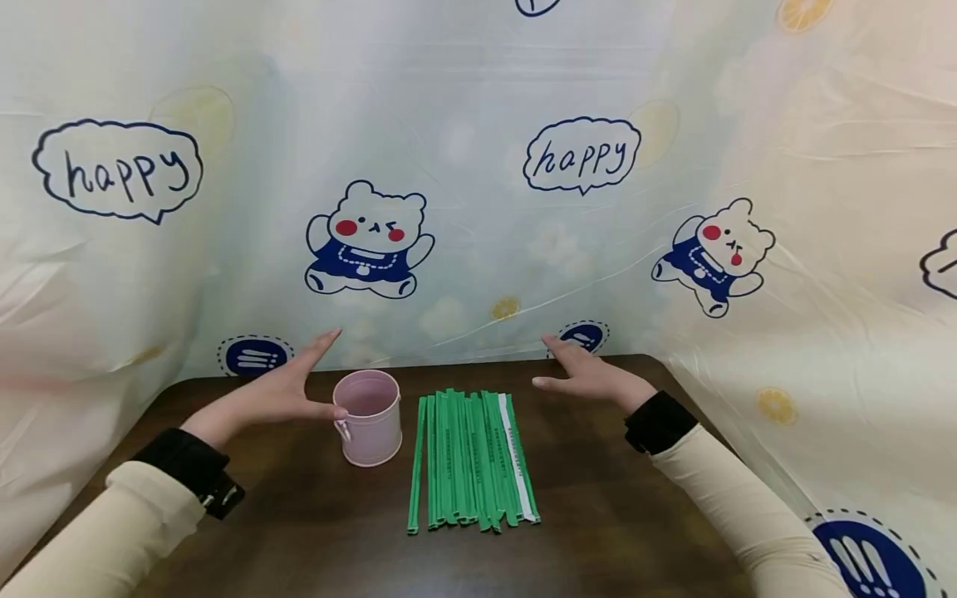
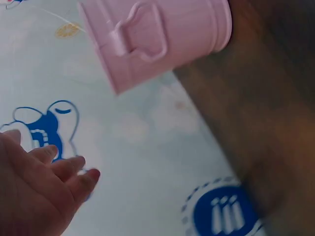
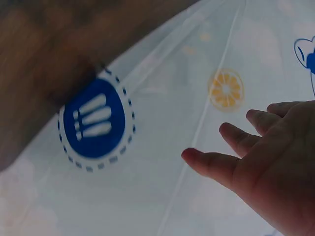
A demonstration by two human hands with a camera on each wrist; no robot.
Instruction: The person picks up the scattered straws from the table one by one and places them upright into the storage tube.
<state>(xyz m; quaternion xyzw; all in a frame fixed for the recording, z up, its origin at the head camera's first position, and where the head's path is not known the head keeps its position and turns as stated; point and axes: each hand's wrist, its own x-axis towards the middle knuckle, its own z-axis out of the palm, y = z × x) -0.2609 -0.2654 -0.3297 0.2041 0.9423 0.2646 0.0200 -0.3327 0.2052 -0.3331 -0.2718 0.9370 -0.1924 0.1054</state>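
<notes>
A small pink bucket [image 1: 371, 436] with a side handle stands upright on the dark table. My left hand [image 1: 272, 390] is held out beside it, fingers spread, with the thumb tip in front of the bucket's left rim; whether it touches I cannot tell. The left wrist view shows the bucket [image 2: 157, 39] apart from the fingers of the left hand [image 2: 44, 187]. To the right of the bucket lies a row of green paper-wrapped sticks [image 1: 467, 461], one showing a white side. My right hand [image 1: 594, 378] hovers beyond their right end, fingers extended and holding nothing, as the right hand [image 3: 275, 162] also shows up close.
The brown wooden table [image 1: 598, 498] ends at a rounded back edge. Behind and around it hangs a pale curtain [image 1: 478, 124] printed with bears, oranges and "happy" bubbles. Black bands [image 1: 661, 421] circle both wrists.
</notes>
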